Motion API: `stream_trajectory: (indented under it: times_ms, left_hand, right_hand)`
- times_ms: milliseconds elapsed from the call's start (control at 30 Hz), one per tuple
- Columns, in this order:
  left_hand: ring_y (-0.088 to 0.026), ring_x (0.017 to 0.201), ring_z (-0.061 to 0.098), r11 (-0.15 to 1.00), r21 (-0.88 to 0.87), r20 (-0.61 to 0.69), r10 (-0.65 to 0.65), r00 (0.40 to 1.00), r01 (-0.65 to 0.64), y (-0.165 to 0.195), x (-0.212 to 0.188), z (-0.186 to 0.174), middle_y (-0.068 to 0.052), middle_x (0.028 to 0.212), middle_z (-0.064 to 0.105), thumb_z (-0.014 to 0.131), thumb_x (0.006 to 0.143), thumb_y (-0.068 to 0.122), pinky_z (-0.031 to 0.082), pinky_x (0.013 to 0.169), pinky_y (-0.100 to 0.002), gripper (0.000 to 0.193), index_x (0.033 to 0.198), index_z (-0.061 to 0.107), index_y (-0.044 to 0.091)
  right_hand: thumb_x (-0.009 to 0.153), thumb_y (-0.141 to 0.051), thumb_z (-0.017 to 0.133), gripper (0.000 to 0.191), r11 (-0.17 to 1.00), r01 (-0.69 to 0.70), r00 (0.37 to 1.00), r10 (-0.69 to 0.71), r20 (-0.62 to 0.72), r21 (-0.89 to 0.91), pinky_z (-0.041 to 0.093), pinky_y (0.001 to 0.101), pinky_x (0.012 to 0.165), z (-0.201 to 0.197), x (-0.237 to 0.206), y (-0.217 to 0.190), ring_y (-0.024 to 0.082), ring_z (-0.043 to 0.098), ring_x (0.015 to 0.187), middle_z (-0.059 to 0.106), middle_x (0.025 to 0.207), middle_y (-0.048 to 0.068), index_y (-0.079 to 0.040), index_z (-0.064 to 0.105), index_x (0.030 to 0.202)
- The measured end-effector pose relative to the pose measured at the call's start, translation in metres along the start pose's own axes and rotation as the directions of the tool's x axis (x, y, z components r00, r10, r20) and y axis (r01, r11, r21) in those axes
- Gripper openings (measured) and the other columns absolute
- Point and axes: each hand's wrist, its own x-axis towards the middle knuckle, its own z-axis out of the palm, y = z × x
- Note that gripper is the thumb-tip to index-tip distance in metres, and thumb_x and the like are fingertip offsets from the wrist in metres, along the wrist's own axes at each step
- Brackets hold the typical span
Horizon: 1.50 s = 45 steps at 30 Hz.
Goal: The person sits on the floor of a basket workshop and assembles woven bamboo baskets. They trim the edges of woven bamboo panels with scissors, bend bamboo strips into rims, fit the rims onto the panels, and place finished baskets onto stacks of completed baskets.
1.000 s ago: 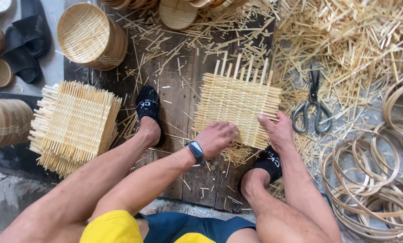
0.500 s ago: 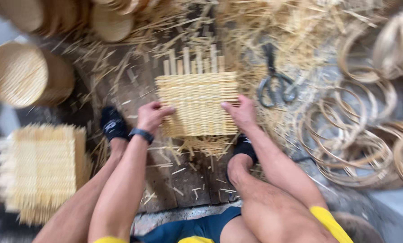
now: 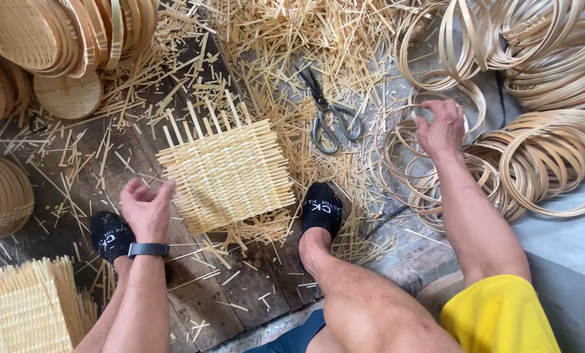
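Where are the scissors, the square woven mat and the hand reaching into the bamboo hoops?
scissors [image 3: 329,117]: head view, on the pivot above the handles.
woven mat [image 3: 230,175]: head view, middle of the weave.
right hand [image 3: 441,125]: head view, back of the hand, over the bamboo hoops [image 3: 547,163].

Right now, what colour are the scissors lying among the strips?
The scissors are dark grey metal, blades and handles alike; seen in the head view.
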Motion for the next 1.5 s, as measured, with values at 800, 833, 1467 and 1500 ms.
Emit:
stream_trajectory:
  times_ms: [800, 833, 1467, 1500]
  left_hand:
    - [-0.019, 0.113, 0.059, 0.839, -0.092, -0.174, 0.516, 0.839, -0.536, 0.138, -0.064, -0.026, -0.012, 0.133, 0.050, 0.077, 0.095, 0.013, 0.061, 0.091, -0.032, 0.043, 0.134, 0.059, 0.006]
    - [-0.019, 0.112, 0.060, 0.809, -0.087, -0.171, 0.563, 0.809, -0.581, 0.151, -0.073, -0.024, -0.013, 0.132, 0.051, 0.076, 0.095, 0.013, 0.062, 0.089, -0.032, 0.041, 0.132, 0.060, 0.006]
    - [-0.009, 0.057, 0.053, 0.831, -0.439, 0.883, 0.330, 0.333, 0.342, 0.296, -0.147, 0.000, 0.003, 0.065, 0.057, 0.038, 0.084, 0.086, 0.038, 0.045, -0.024, 0.077, 0.077, 0.062, 0.013]
    - [-0.008, 0.049, 0.044, 0.836, -0.425, 0.887, 0.306, 0.347, 0.348, 0.297, -0.146, -0.003, 0.005, 0.059, 0.048, 0.037, 0.086, 0.088, 0.031, 0.041, -0.024, 0.074, 0.068, 0.052, 0.018]
  right_hand:
    - [0.097, -0.009, 0.060, 0.030, 0.984, 0.071, 0.996, -0.060, 0.071, -0.165, 0.055, 0.0503, 0.083, -0.134, -0.010, -0.006, 0.035, 0.068, 0.086, 0.068, 0.097, 0.020, -0.004, 0.070, 0.125]
    - [0.100, -0.009, 0.060, 0.028, 0.968, 0.147, 0.989, -0.148, 0.010, -0.203, 0.056, 0.0477, 0.083, -0.158, -0.010, -0.015, 0.031, 0.067, 0.086, 0.068, 0.097, 0.018, -0.005, 0.071, 0.126]
    - [0.091, -0.015, 0.079, 0.012, 0.333, 0.912, 0.390, -0.885, -0.254, 0.241, 0.053, 0.0312, 0.060, -0.307, 0.009, -0.303, 0.018, 0.061, 0.081, 0.063, 0.089, 0.006, -0.005, 0.072, 0.093]
    - [0.087, -0.013, 0.080, 0.012, 0.324, 0.929, 0.365, -0.885, -0.289, 0.181, 0.053, 0.0326, 0.060, -0.303, 0.006, -0.310, 0.019, 0.061, 0.081, 0.063, 0.087, 0.005, -0.004, 0.073, 0.093]
